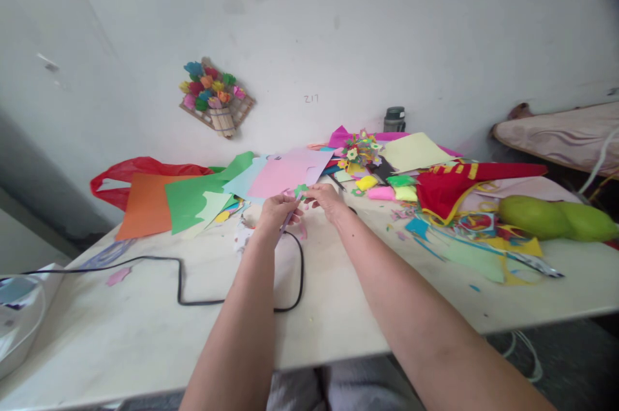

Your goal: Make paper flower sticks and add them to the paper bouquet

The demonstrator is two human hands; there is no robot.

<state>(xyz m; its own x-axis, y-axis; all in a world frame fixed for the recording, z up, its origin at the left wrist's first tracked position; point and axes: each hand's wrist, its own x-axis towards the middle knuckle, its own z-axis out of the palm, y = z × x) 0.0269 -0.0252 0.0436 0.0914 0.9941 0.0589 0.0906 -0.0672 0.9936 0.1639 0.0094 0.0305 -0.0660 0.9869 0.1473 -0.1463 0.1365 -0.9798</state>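
Above the middle of the table, my left hand [277,208] is closed on a thin purple paper strip [285,223] that slants down toward me. My right hand [325,197] pinches the edge of a small green paper flower [300,189] at the strip's upper end. Whether the flower and strip are joined cannot be made out. Beneath my left hand lies a whitish item [242,235], mostly covered by the hand and forearm. A pink paper sheet [280,172] rests just beyond my hands.
Orange [145,204] and green sheets [191,204] lie left. A black cable [203,302] loops across the table [120,333]. A paper flower bunch [360,151], clay packets [382,193], a red pennant [442,191], scraps and a green fruit-like object [532,216] lie right.
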